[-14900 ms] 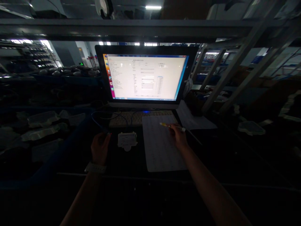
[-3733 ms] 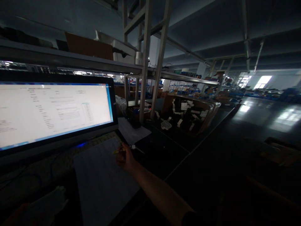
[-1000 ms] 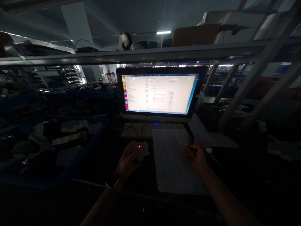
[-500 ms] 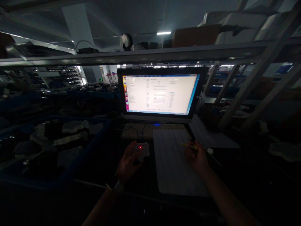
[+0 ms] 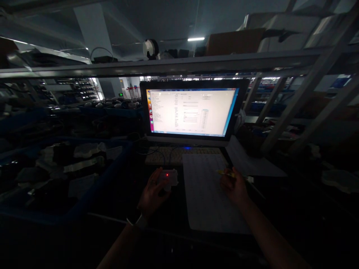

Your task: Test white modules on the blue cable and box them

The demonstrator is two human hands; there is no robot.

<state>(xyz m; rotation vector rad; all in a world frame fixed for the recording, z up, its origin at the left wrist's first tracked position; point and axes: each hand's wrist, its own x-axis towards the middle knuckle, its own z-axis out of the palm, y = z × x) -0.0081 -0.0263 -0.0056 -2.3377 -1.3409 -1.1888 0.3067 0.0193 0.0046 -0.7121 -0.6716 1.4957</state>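
My left hand (image 5: pixel 153 192) is closed around the left side of a small pale box-shaped device (image 5: pixel 172 178) with a glowing red light on it. A pen with a yellow part (image 5: pixel 227 173) is gripped in my right hand (image 5: pixel 235 186), over the right side of a printed paper sheet (image 5: pixel 206 198). The sheet lies on the dark desk and covers part of a white keyboard (image 5: pixel 162 155). A lit monitor (image 5: pixel 190 112) stands behind the keyboard and shows a window with text lists and fields. Dim light hides the fine print.
On the left stands a blue bin (image 5: pixel 112 175) with pale and dark parts in it. Another sheet (image 5: pixel 252 160) lies right of the keyboard. A shelf (image 5: pixel 168 66) runs above the monitor and carries a cardboard box (image 5: pixel 234 42). Slanted metal posts (image 5: pixel 297 104) rise at the right.
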